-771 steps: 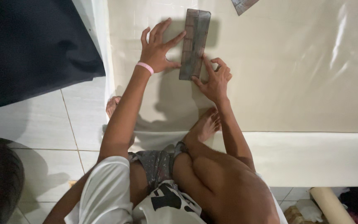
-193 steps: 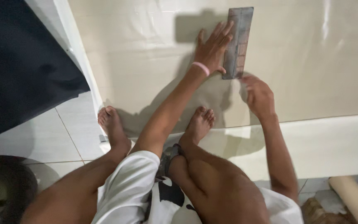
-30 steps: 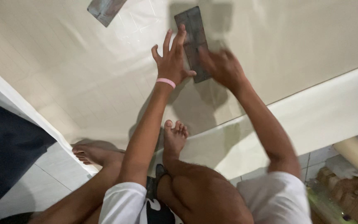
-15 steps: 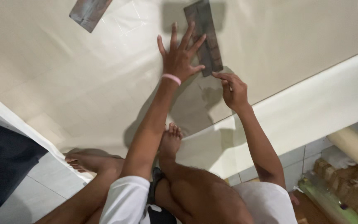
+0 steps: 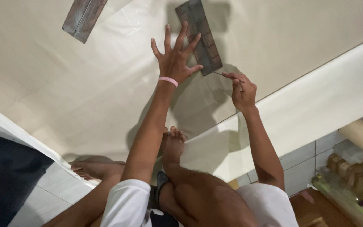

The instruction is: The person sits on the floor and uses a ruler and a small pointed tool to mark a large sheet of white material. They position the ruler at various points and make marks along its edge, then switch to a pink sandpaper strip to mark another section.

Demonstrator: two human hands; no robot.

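**Hands at a dark strip on a cream sheet**

On the cream sheet (image 5: pixel 85 101) spread over the floor, the left hand (image 5: pixel 174 59) lies flat with fingers fanned wide, its fingertips pressing the near edge of a long dark strip (image 5: pixel 199 35); it grasps nothing and only pins the strip down. Just beside the strip's lower corner, the right hand (image 5: pixel 242 88) is pinched closed on a thin, pen-like tool (image 5: pixel 218 73), whose tip meets the sheet at that corner; the tool is too slender to identify further. A second dark strip (image 5: pixel 83 17) lies well apart, beyond the left hand. A bare foot (image 5: pixel 173 141) rests on the sheet below the left forearm. Judged from this pose, the strip may slide if the spread fingers ease their pressure while the tool runs along it, skewing any line. The foot's weight may also crease or drag the sheet.
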